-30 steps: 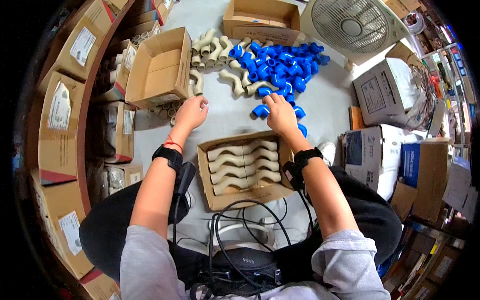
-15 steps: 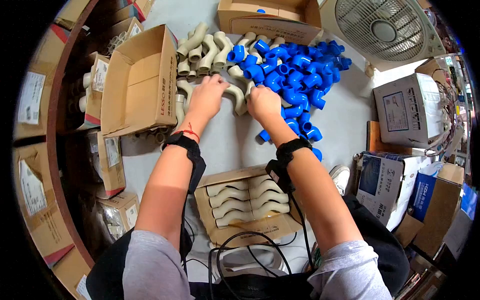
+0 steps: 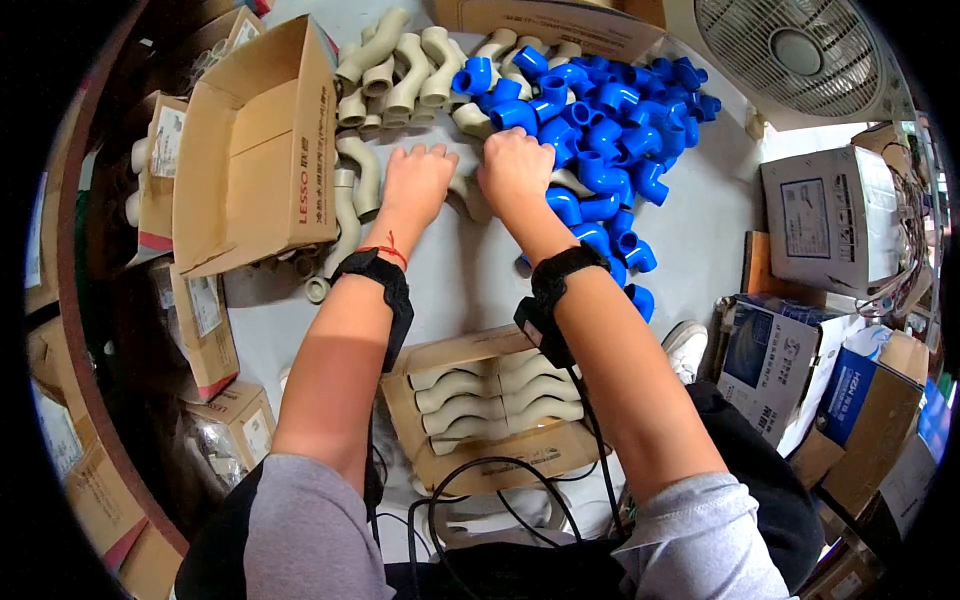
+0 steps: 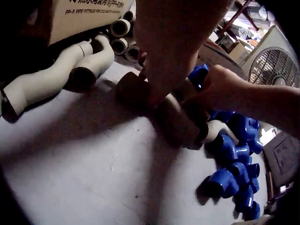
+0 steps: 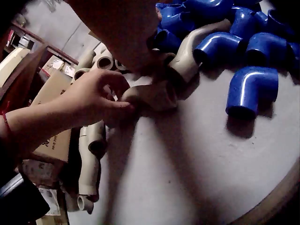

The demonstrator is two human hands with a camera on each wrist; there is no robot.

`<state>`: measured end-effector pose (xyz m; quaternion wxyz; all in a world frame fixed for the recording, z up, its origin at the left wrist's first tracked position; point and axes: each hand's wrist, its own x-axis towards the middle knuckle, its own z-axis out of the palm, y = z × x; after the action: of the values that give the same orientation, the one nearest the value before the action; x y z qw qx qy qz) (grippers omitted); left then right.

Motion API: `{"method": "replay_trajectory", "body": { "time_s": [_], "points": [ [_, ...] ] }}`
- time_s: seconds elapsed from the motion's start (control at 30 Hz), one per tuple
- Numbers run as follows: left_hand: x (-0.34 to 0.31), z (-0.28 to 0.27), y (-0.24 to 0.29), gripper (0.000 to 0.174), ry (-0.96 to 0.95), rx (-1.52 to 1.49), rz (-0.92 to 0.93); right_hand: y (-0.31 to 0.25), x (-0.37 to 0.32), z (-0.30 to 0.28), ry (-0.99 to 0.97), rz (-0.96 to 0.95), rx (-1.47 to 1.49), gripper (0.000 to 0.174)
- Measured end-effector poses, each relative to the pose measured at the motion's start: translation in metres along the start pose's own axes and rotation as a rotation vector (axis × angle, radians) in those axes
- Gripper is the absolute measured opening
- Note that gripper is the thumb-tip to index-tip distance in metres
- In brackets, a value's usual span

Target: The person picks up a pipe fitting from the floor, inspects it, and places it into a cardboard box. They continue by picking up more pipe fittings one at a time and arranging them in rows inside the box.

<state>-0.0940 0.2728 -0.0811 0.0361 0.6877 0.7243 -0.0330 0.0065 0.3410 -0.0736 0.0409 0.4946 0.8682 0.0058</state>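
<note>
My left hand [image 3: 418, 185] grips one end of a beige bent pipe fitting [image 5: 157, 96] low over the floor, thumb and fingers around it in the right wrist view. Close beside it, my right hand [image 3: 515, 172] has its fingers curled down around another beige bent pipe fitting [image 4: 187, 88], mostly hidden by the hand. Just right of it lies the pile of blue pipe elbows [image 3: 605, 130]. Below my forearms, an open cardboard box [image 3: 440, 470] holds beige bent fittings laid side by side in two columns.
More beige bent fittings [image 3: 408, 75] are heaped beyond my hands. At the left stands an open carton [image 3: 240, 170], beside shelved boxes. A box fan [image 3: 800, 55] and cartons [image 3: 830, 215] line the right side. Black cables [image 3: 490, 465] loop in front of my body.
Both hands have reached forward from near the box to the beige fittings and come closer together. Their fingers have closed on fittings. The head view has shifted forward.
</note>
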Motion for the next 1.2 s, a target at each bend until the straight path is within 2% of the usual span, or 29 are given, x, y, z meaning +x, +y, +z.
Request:
{"method": "replay_trajectory", "body": {
  "time_s": [0.13,0.2,0.27,0.33,0.47,0.5,0.63,0.73,0.77,0.9,1.0,1.2],
  "points": [
    [-0.017,-0.002,-0.013,0.023,-0.130,-0.105,-0.069,0.007,0.004,-0.014,-0.260,0.086,0.111,0.014],
    [-0.029,-0.010,-0.020,0.020,-0.213,-0.150,-0.132,0.008,0.002,-0.012,-0.257,0.070,0.122,0.014],
    [-0.038,-0.025,-0.026,0.023,-0.348,-0.215,-0.232,0.005,-0.004,-0.007,-0.239,0.098,0.160,0.014],
    [-0.051,-0.041,-0.030,0.026,-0.406,-0.270,-0.302,-0.003,-0.018,-0.011,-0.257,0.030,0.104,0.015],
    [-0.076,-0.047,-0.041,0.032,-0.534,-0.388,-0.257,-0.017,-0.046,0.003,-0.198,-0.120,0.064,0.016],
    [-0.082,-0.049,-0.042,0.034,-0.535,-0.460,-0.243,-0.019,-0.051,0.004,-0.186,-0.165,0.051,0.015],
    [-0.111,-0.061,-0.034,0.034,-0.455,-0.620,-0.222,-0.011,-0.067,-0.005,-0.060,-0.143,0.146,0.010],
    [-0.131,-0.070,-0.019,0.035,-0.414,-0.798,-0.192,0.013,-0.069,-0.034,-0.226,-0.036,0.265,0.023],
    [-0.137,-0.077,-0.011,0.034,-0.448,-0.803,-0.203,0.021,-0.073,-0.043,-0.180,0.005,0.274,0.021],
    [-0.161,-0.084,0.019,0.034,-0.401,-0.733,-0.105,0.062,-0.100,-0.074,-0.178,0.004,0.279,0.033],
    [-0.176,-0.082,0.046,0.032,-0.388,-0.516,-0.145,0.087,-0.130,-0.086,-0.164,-0.041,0.281,0.029],
    [-0.212,-0.063,0.099,0.022,-0.054,-0.220,-0.053,0.112,-0.198,-0.082,-0.040,-0.172,0.459,0.028]
  ]
}}
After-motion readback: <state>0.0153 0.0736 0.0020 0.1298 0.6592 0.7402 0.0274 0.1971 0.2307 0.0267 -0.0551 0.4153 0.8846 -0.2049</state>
